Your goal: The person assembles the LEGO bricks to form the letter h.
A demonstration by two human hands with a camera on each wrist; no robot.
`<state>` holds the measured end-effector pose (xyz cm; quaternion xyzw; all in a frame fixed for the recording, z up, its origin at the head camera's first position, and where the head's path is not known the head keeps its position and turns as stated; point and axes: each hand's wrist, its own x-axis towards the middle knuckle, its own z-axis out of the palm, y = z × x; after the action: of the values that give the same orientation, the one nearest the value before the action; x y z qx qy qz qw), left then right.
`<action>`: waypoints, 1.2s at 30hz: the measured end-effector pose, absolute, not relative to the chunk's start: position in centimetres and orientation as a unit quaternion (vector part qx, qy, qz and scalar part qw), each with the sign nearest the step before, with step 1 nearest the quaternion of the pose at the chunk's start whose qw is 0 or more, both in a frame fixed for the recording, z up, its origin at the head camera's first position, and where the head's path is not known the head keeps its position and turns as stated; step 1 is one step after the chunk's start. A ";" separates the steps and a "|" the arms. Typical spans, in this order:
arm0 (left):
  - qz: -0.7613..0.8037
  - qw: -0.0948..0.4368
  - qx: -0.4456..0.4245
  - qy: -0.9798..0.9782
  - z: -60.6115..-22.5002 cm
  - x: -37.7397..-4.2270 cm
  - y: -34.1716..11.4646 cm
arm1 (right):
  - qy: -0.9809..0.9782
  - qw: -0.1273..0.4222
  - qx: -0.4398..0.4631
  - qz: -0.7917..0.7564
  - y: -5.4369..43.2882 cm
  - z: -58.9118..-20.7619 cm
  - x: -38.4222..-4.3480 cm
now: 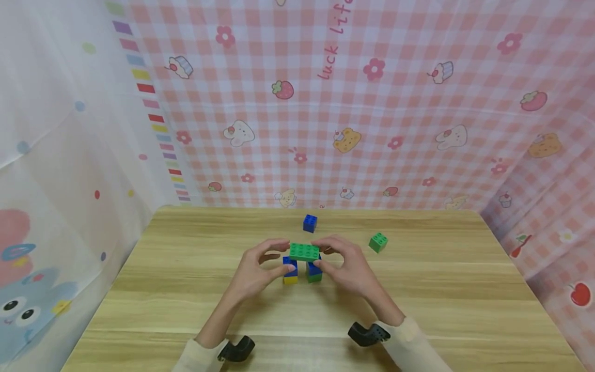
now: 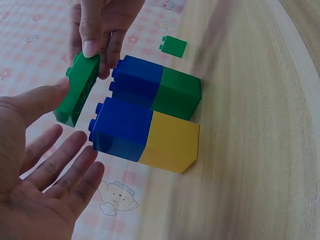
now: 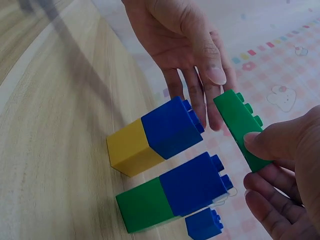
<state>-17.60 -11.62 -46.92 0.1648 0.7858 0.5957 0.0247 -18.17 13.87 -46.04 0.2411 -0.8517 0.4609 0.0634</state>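
Observation:
A long green building brick [image 1: 304, 252] is held above two short towers. My right hand [image 1: 348, 266] pinches it near its right end, the thumb [image 3: 255, 143] on its side. At the brick's other end is my left hand [image 1: 253, 271], fingers spread and extended; in the right wrist view a gap shows between its thumb and the brick. The left tower has a blue brick [image 2: 122, 127] on a yellow brick [image 2: 170, 142]. Beside it, another blue brick [image 3: 194, 182] sits on a green brick [image 3: 145, 205]. Both towers stand upright, a narrow gap between them.
A loose blue brick [image 1: 310, 223] lies behind the towers, toward the table's far edge. Farther right is a small green brick [image 1: 378, 242]. The wooden table [image 1: 441, 299] meets a checked curtain [image 1: 395, 103] at the back.

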 end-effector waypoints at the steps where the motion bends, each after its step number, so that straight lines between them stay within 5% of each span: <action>1: 0.594 0.025 0.163 0.788 -46.9 -17.6 -11.6 | -0.852 0.063 0.244 0.459 13.7 -46.0 -18.2; 36: 0.601 0.025 0.126 0.789 -48.5 -17.8 -12.1 | -0.845 0.067 0.281 0.449 12.7 -47.0 -18.5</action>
<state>-17.82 -12.09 -48.48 0.1263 0.7891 0.6006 0.0250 -18.50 12.73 -47.00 0.2810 -0.8453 0.4494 0.0673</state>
